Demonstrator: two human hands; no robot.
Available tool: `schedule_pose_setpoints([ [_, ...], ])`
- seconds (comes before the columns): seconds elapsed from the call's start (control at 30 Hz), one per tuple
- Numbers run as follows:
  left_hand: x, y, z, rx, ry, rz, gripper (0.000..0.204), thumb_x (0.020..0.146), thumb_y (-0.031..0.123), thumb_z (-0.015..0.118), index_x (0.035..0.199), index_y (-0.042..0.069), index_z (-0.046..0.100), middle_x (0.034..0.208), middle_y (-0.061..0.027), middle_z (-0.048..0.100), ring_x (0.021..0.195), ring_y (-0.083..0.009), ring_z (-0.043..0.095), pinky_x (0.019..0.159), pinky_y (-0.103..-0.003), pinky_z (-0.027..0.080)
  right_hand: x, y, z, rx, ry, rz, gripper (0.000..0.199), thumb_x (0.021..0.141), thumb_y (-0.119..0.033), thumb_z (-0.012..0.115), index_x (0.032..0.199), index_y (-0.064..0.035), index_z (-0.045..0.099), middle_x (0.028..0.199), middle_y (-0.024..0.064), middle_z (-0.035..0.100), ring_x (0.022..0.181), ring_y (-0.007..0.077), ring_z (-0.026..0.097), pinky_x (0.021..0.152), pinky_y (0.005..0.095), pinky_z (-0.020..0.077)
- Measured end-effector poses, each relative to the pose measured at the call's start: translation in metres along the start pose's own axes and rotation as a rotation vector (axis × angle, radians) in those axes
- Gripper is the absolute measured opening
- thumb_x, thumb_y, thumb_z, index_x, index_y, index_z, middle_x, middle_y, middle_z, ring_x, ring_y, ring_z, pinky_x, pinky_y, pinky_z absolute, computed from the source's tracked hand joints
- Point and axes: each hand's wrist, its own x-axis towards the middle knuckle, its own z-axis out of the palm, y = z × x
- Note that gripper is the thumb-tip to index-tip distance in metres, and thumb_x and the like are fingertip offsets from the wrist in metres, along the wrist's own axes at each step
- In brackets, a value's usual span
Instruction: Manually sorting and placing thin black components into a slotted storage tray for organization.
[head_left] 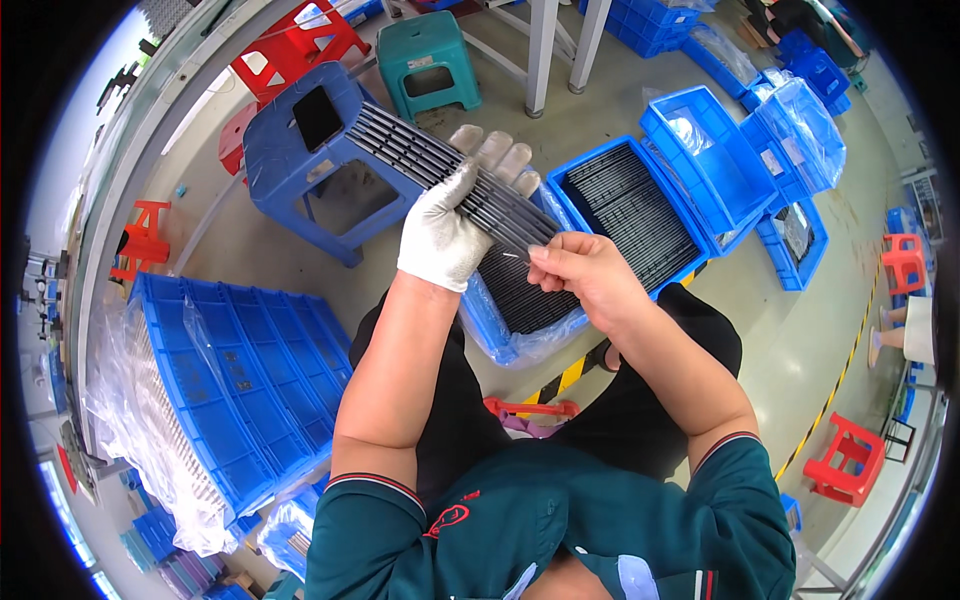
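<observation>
My left hand (450, 222), in a white glove, is closed round a bundle of long, slim black strips (405, 146) lying side by side. Bare, with thumb and fingers pinched together, my right hand (588, 275) is at the near right end of the bundle. A tiny white sliver (511, 255) shows beside its fingertips; whether the fingers grip it or a strip end is hidden. Below the hands, a blue crate (490, 335) lined with clear plastic holds rows of similar dark strips. Another blue crate (682, 208) of dark strips stands to its right.
Ahead on the left is a blue stool (275, 150) with a black phone-like slab (317, 118) on it. A green stool (428, 62) stands behind. Stacked blue crates (250, 385) rise at my left. More blue crates (708, 150) are at the right, and a red stool (846, 460) farther off.
</observation>
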Motion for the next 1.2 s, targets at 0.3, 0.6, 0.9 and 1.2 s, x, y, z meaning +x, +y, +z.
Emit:
schedule_pose_setpoints([
  [0.3,0.0,0.004,-0.001,0.003,-0.009,-0.031,0.039,0.087,0.005,0.06,0.124,0.007,0.046,0.118,-0.0134,0.051,0.12,-0.0336,0.049,0.102,-0.051,0.041,-0.002,-0.002,-0.004,-0.147,-0.036,-0.098,0.025,0.086,-0.026,0.069,0.087,-0.001,0.067,0.082,0.0071,0.068,0.074,0.011,0.06,0.071,0.0233,0.0476],
  [0.6,0.0,0.006,-0.004,-0.032,0.045,-0.04,0.033,0.089,0.004,0.055,0.121,0.006,0.047,0.119,-0.0157,0.052,0.119,-0.0363,0.05,0.101,-0.052,0.042,0.001,-0.013,-0.018,-0.21,0.044,-0.172,0.028,0.088,-0.027,0.066,0.093,0.0003,0.068,0.081,0.0053,0.067,0.073,0.0099,0.058,0.07,0.0218,0.0455],
  [0.9,-0.004,0.002,0.003,0.028,0.128,-0.052,0.034,0.09,0.004,0.052,0.124,0.004,0.047,0.126,-0.0204,0.052,0.119,-0.04,0.051,0.099,-0.054,0.044,0.004,-0.009,-0.012,-0.189,0.056,-0.234,0.016,0.085,-0.016,0.07,0.089,-0.0005,0.068,0.078,0.0035,0.065,0.073,0.0096,0.059,0.069,0.0229,0.046],
  [1.2,-0.003,0.004,0.001,0.031,0.132,-0.038,0.031,0.091,0.005,0.052,0.122,0.004,0.048,0.124,-0.0197,0.053,0.117,-0.0394,0.052,0.097,-0.054,0.045,-0.002,-0.018,-0.018,-0.241,0.052,-0.3,0.019,0.087,-0.007,0.063,0.104,0.0009,0.063,0.089,0.0053,0.065,0.082,0.0113,0.06,0.075,0.0245,0.0478],
])
